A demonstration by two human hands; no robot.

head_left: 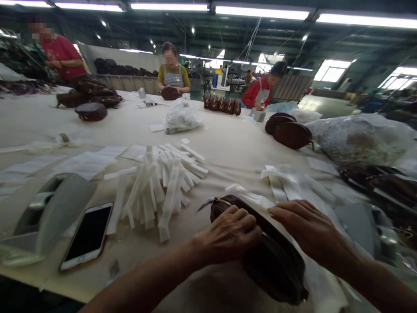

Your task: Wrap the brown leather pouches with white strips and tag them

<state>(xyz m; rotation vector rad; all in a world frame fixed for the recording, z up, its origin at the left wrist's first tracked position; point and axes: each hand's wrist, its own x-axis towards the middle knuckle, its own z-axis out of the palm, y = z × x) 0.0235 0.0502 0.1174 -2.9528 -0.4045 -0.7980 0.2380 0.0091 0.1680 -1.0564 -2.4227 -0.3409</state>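
Observation:
A dark brown leather pouch (276,265) with a gold zipper lies on the table right in front of me. My left hand (230,234) is curled over its left end and grips it. My right hand (309,232) lies across the pouch's upper right side with fingers stretched out, resting on a white paper strip (250,196) at the pouch's top edge. A heap of white paper strips (163,182) is fanned out just to the left of the pouch.
A phone (87,234) and a grey tape dispenser (48,213) sit at the near left. More brown bags (288,130), plastic-wrapped bundles (355,139) and a white bag (180,117) lie on the cream table (228,148). Three people work at the far side.

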